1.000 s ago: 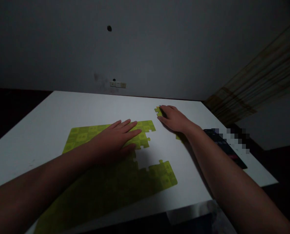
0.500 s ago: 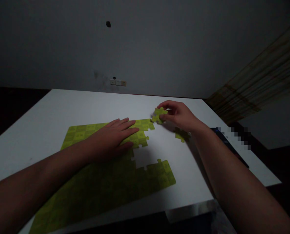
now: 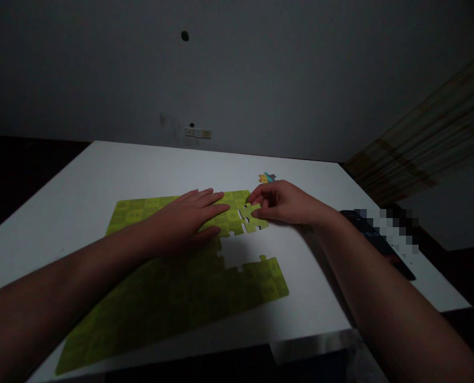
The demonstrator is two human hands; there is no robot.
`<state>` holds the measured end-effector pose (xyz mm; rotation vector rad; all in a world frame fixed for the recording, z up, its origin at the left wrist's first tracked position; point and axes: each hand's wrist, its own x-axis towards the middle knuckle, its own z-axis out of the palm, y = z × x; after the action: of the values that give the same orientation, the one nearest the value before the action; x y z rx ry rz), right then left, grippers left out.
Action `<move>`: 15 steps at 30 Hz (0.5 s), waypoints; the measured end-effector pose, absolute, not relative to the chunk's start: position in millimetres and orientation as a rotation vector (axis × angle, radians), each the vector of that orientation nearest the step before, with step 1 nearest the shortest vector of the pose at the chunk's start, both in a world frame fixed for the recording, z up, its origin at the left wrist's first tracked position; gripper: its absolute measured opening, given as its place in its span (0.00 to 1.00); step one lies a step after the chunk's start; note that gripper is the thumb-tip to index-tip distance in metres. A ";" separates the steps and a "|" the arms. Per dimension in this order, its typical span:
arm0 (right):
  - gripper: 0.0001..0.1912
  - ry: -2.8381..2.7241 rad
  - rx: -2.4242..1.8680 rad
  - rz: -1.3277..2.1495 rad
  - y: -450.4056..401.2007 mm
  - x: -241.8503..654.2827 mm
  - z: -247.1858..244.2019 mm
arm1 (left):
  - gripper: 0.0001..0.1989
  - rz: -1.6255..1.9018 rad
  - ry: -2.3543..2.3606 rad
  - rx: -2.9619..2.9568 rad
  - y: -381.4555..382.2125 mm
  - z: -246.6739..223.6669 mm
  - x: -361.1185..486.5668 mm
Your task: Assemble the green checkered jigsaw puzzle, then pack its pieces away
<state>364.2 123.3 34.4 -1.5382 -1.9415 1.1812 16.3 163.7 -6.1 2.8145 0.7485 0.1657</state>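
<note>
A mostly assembled yellow-green jigsaw puzzle (image 3: 141,308) lies on the white table, with a notch open in its right side. My left hand (image 3: 191,218) rests flat on the puzzle, fingers spread. In my right hand (image 3: 287,202), thumb and fingers pinch a green puzzle piece (image 3: 256,219) at the puzzle's right edge, above the notch. Narrow white gaps show between that piece and its neighbours. Beyond the right hand lies a loose puzzle piece (image 3: 267,177) with yellow and teal colouring. Another green piece (image 3: 307,228) is mostly hidden beneath my right wrist.
A dark flat device (image 3: 374,239), partly pixelated, lies at the right of the white table (image 3: 160,165). The wall (image 3: 260,80) with sockets (image 3: 198,133) stands behind the far edge. A striped curtain (image 3: 420,133) hangs on the right.
My right hand has brought the green piece down and toward me, against the puzzle's right edge. The yellow and teal piece now shows behind that hand. My left hand stays on the puzzle.
</note>
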 end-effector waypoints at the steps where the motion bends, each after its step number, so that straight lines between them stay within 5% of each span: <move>1: 0.19 -1.972 -1.547 1.129 123.1 363.4 34.9 | 0.32 0.167 0.748 2.815 163.9 -6.4 16.4; 15: 0.10 -2.218 -1.653 0.785 115.7 346.0 45.0 | 0.32 0.178 0.748 2.790 159.1 -3.5 19.7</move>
<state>346.0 115.7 45.0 -1.6531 -2.2182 0.7851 19.7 159.1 -3.5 2.7897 0.7478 0.1778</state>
